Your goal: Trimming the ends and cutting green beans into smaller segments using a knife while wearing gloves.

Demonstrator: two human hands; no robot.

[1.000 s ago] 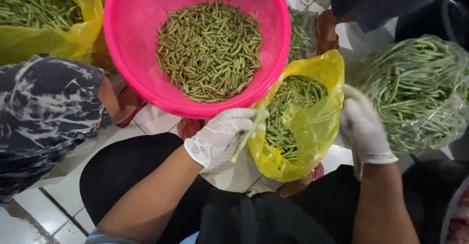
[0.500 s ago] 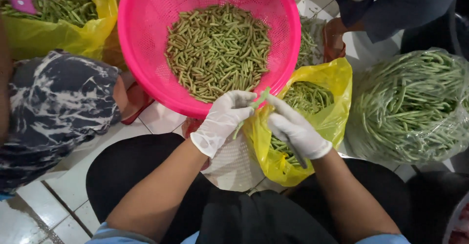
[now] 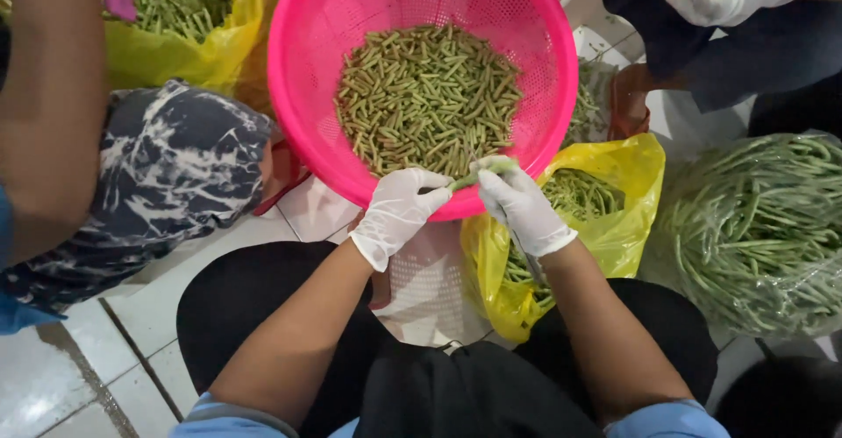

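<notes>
both hands wear thin white gloves: the left hand and right hand pinch the ends of one slim green bean over the near rim of a round pink mesh basket heaped with short cut bean pieces; a crinkled yellow plastic bag of beans sits just beside.

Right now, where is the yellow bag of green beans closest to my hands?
In the head view, the yellow bag sits just right of your right hand, under the pink basket's rim.
</notes>
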